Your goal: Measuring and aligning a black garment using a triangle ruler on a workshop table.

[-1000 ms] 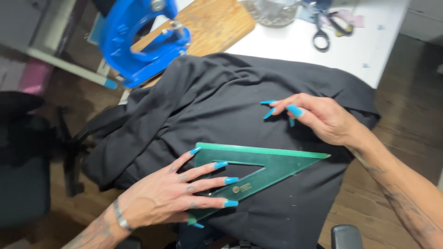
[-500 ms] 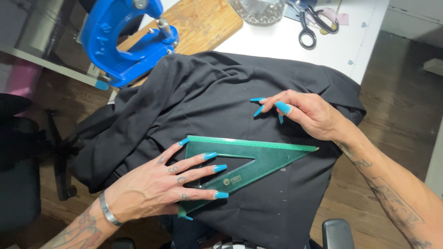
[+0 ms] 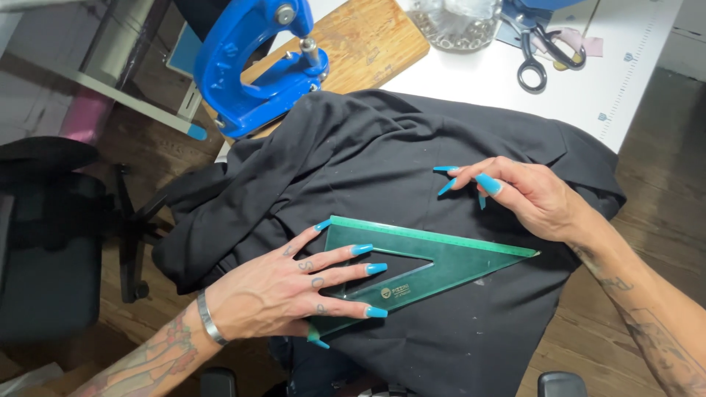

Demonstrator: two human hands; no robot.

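Flat, left hand [image 3: 279, 290] splayed on set square [image 3: 434, 265]

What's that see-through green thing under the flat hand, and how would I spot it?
Find the black cloth draped over the white table. On its near part lies a green triangle ruler, pinned flat by the left hand. It is the only clear, straight-edged thing there, with a triangular hole in its middle.

Left hand [image 3: 283, 290] covers the set square's [image 3: 441, 261] near corner. Black fabric [image 3: 382, 169] hides most of the table [image 3: 581, 88] and runs off the bottom edge. Above the fabric, the scissors [image 3: 540, 55] and the jar [image 3: 456, 26] are cut by the top edge; jar contents too small to tell.
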